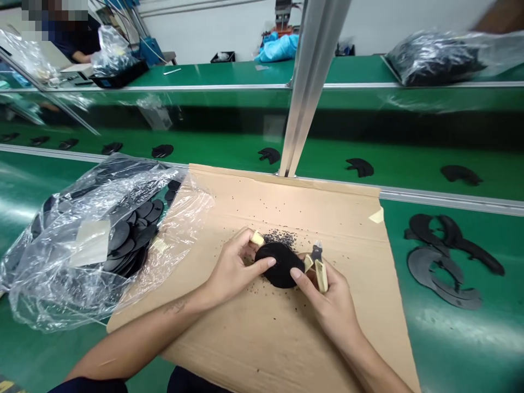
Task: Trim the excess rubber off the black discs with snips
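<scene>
Between my two hands is a flat black disc-shaped part point(279, 266), held above a cardboard sheet point(245, 333). My left hand point(239, 265) grips its left edge, thumb on top, with yellowish tape round a fingertip. My right hand point(327, 289) pinches the right edge with the thumb. That same hand also holds a small pair of cutting pliers point(318, 262), jaws pointing up and away, its yellowish grips between the fingers. Small black scraps point(282, 238) lie heaped just beyond the disc and scattered over the cardboard. The fingers beneath the disc are hidden.
A clear plastic bag point(82, 218) of black discs point(131, 240) lies open at the left. Curved black parts point(442, 267) rest on the green table at right. A metal post point(307, 82) rises behind the cardboard, beside a green conveyor point(221, 147) carrying spaced black parts. Someone sits far left.
</scene>
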Available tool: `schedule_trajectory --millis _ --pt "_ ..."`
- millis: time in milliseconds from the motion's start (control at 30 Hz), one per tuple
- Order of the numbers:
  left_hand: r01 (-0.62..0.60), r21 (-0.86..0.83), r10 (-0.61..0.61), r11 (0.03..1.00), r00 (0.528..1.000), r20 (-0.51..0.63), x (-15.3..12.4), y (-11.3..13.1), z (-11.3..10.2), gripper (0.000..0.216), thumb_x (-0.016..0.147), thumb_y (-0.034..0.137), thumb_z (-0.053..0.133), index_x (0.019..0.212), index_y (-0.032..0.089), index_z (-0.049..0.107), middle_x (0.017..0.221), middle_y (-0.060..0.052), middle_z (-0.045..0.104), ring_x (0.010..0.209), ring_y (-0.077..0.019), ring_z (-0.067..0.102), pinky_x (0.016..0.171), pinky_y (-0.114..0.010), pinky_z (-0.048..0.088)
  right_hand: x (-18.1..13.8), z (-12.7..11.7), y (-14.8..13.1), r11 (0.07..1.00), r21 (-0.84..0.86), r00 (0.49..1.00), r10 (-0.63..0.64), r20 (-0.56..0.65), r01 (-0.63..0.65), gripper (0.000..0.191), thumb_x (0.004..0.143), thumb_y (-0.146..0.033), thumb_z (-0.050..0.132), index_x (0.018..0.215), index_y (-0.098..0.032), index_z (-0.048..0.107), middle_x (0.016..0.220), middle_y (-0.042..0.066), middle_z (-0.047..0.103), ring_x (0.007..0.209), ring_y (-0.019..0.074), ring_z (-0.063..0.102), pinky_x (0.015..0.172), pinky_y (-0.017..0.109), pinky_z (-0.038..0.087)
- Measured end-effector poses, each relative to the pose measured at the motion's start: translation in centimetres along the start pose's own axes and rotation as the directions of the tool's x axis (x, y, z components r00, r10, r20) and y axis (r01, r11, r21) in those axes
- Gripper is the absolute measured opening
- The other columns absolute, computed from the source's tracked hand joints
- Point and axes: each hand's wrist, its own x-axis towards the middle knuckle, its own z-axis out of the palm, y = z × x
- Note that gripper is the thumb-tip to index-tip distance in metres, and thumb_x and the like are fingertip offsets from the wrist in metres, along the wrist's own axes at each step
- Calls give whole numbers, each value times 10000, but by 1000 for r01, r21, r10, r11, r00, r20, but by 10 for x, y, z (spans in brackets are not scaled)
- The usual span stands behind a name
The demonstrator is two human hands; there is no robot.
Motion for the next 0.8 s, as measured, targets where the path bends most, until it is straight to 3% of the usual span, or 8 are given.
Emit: schedule_trajectory --millis 100,233,400,633,800 --pt "-33 39 32 999 999 18 -1 0 0 217 821 246 745 956 183 587 1042 -40 637 864 -136 625 744 -230 520 -1 0 -2 1000 -8 1000 3 13 -3 258 831 -450 702 878 -202 649 784 22 642 743 192 608 693 300 525" --pt "-27 14 26 1000 999 33 -3 -1 1 251 842 266 735 1030 188 588 1028 -51 672 889 -155 643 764 -242 529 -3 -1 -4 999 -39 1000 -5 8 5 263 825 -444 711 917 -202 663 788 20 654 714 184 608 666 294 531" --pt "-43 -92 59 995 982 179 -3 -2 1 259 934 292 630 1170 186 615 1119 -83 683 1048 -197 641 880 -288 537 -4 -1 -4 999 -27 999 -28 15 29 228 836 -415 700 931 -212 657 789 18 664 693 176 611 661 287 543" --pt "-31 -107 55 994 973 225 -3 0 -2 270 954 318 607 1177 173 656 1118 -88 698 1023 -205 651 877 -301 542 -4 0 -3 996 -73 998 -50 26 52 218 859 -417 675 919 -209 651 775 20 667 697 179 626 644 278 540" --pt "-122 -31 126 992 960 252 -2 3 -6 261 972 282 583 1205 187 652 1157 -83 709 1063 -195 667 933 -311 543 -4 -1 -3 986 -120 992 -113 62 119 187 886 -393 652 947 -216 650 817 19 696 725 179 652 679 278 547"
